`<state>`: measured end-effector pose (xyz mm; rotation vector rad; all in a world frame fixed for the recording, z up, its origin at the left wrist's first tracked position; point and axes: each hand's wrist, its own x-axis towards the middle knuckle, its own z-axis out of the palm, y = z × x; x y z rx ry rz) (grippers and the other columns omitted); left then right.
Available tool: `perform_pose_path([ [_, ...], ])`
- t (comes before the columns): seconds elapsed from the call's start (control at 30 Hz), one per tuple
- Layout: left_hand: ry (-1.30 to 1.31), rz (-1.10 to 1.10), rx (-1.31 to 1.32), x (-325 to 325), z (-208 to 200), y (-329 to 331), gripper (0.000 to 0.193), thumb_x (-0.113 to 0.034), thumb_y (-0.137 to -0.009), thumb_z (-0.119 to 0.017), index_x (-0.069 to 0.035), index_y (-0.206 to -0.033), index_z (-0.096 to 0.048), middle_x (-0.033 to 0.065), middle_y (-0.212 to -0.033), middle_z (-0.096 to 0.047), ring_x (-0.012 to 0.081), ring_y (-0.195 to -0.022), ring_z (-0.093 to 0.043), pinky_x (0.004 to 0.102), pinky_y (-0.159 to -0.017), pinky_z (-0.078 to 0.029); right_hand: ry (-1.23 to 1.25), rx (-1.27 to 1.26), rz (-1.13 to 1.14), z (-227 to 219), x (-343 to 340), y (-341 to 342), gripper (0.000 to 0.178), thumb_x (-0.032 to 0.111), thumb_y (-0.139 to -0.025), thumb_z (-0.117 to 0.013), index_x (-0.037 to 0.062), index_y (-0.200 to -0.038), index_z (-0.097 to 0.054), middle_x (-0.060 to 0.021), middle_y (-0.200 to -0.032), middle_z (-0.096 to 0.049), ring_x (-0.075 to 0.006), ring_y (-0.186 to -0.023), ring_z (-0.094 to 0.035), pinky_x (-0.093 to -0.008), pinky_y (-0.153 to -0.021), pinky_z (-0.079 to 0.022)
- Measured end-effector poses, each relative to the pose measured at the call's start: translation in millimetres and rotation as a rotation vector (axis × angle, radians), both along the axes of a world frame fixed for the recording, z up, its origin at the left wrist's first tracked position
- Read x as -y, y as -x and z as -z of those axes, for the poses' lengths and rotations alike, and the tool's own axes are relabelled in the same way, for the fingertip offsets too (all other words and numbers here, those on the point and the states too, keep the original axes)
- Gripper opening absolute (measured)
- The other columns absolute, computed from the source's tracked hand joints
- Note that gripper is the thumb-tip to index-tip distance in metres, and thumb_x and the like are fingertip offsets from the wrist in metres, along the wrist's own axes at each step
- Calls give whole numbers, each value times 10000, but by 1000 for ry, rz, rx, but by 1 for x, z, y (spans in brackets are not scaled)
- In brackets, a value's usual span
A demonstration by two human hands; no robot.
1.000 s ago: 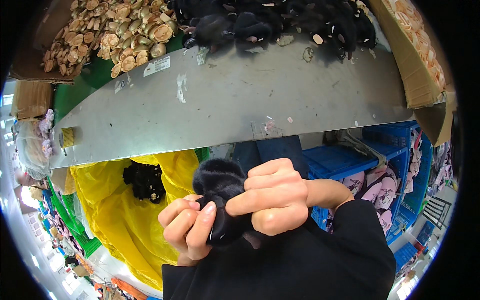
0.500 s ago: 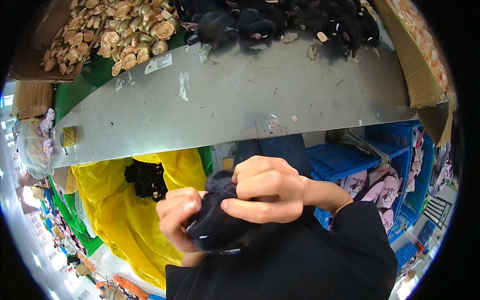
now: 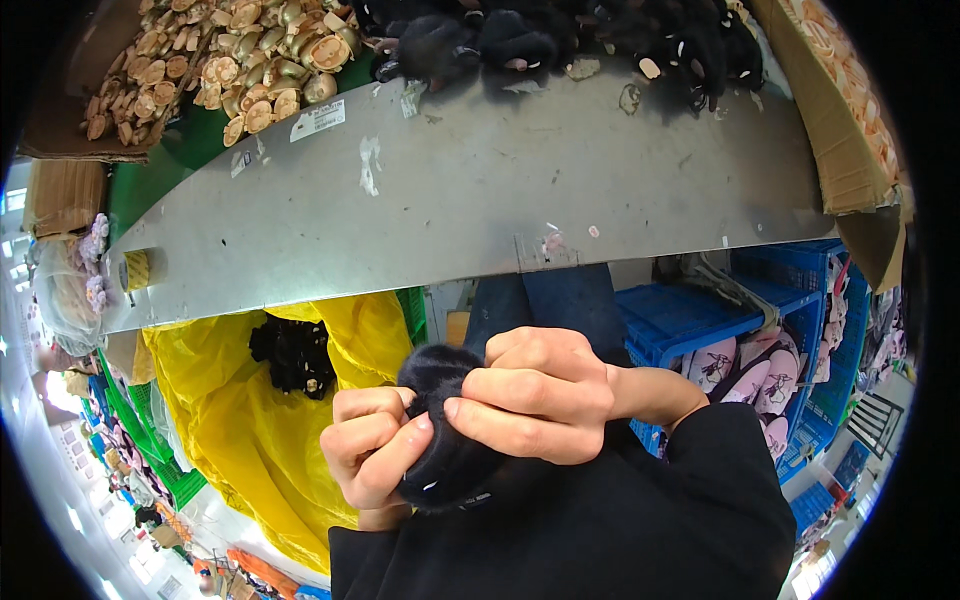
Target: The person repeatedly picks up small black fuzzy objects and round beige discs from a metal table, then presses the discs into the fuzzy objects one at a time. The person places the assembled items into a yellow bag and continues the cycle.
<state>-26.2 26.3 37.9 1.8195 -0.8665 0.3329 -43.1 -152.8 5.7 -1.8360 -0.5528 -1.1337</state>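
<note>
Between my hands, close to my body and below the table edge, is a black furry plush piece [image 3: 455, 460] with small pale marks on its lower part. My left hand [image 3: 372, 450] grips its left side with curled fingers. From the right, my right hand [image 3: 540, 395] pinches the fur, its thumb pressed into the middle beside the left fingers. A rounded black lobe of the piece pokes up between the two hands. Its underside is hidden by the hands and my dark sleeve.
A grey metal table [image 3: 450, 200] spans ahead, with black plush pieces [image 3: 520, 45] and gold-coloured moulded parts [image 3: 270, 70] at its far side. A yellow bag [image 3: 220, 430] holding black pieces hangs open at left. Blue crates [image 3: 680, 320] with pink items stand at right; a carton [image 3: 830, 140] is far right.
My left fingers have shifted up and inward, closer to the right thumb. My right hand has dropped slightly, and the plush piece has turned a little in my grip.
</note>
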Motion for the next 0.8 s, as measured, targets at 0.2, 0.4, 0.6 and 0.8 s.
perform_pose_path([
  [0.2,4,70,128,3,-3,-1,385,96,-639,-789,-9,-1000,-708,56,-886,-465,223,-740,-496,317,-597,-504,14,-73,-64,3,0,0,223,46,-685,-712,-40,-889,-727,-92,-764,-631,-194,-620,-558,-287,-568,-524],
  [0.4,-119,53,185,2,-9,-8,404,105,-630,-793,-65,-992,-734,54,-875,-454,219,-771,-512,313,-624,-508,17,-131,-122,14,5,-2,276,95,-638,-699,-48,-874,-717,-88,-741,-633,-208,-601,-550,-298,-547,-486],
  [0.6,-187,-45,-18,5,-9,-9,224,-59,-816,-787,-53,-1022,-700,87,-1007,-530,203,-796,-607,310,-675,-544,15,-146,20,6,8,-3,341,193,-610,-703,12,-896,-749,-68,-812,-666,-206,-703,-594,-333,-623,-514],
  [0.8,-51,-54,-63,9,1,-7,187,-70,-803,-790,-43,-959,-692,80,-948,-566,209,-771,-609,319,-659,-545,22,-181,52,8,8,2,371,212,-590,-713,18,-903,-757,-68,-832,-667,-214,-724,-608,-343,-653,-529],
])
